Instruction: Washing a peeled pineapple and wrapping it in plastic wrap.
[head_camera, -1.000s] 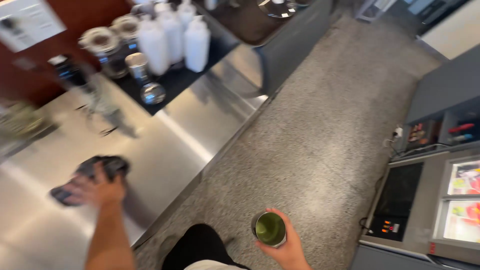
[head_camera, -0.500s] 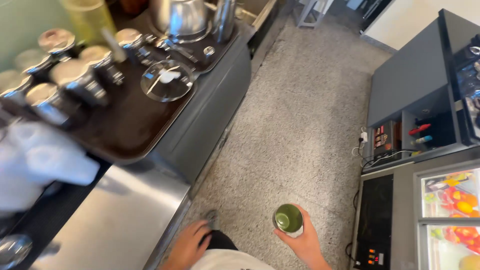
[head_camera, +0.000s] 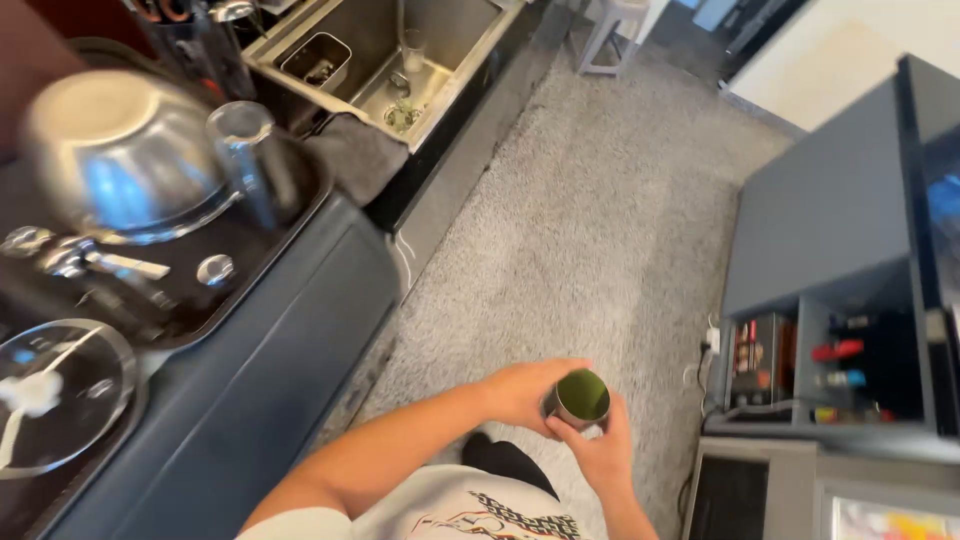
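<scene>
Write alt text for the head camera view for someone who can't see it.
Seen from above, a person's left hand and right hand together hold a small metal cup of green contents over a speckled floor. To the left, a dark counter tray carries an upturned steel bowl, with a sink beyond.

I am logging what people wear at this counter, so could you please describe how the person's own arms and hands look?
Both hands, the left hand and the right hand, are bare: no gloves, and no rings, watch or bracelet can be made out. The left forearm is uncovered along the whole visible length. The white short-sleeved T-shirt with a dark and orange print ends at the upper arm.
</scene>
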